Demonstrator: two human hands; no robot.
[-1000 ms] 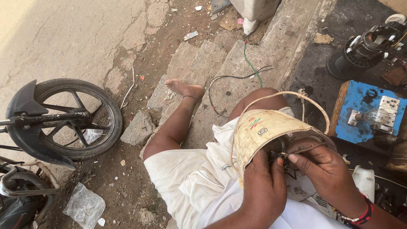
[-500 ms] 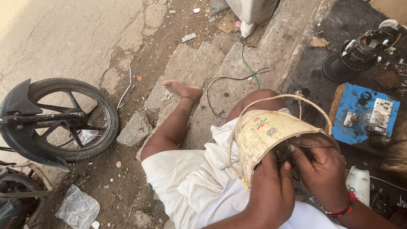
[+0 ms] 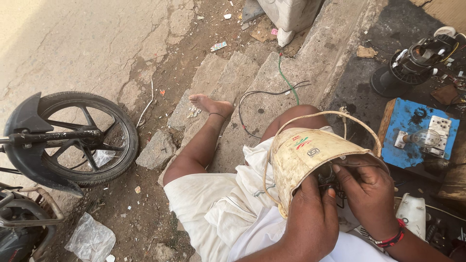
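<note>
Left hand (image 3: 310, 221) gripped cream, stained plastic housing (image 3: 310, 157) on lap | right hand (image 3: 366, 191) fingers pinched inner wires | risk: housing may slip, wires snag.

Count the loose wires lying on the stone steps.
2: a black wire looping across the step beside the bare foot, and a green wire running up the step above it. Others may be hidden behind the cream housing.

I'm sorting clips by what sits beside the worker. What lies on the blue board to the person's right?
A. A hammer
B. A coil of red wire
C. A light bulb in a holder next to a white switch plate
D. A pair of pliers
C: the blue board carries a clear light bulb beside a white switch plate.
</note>
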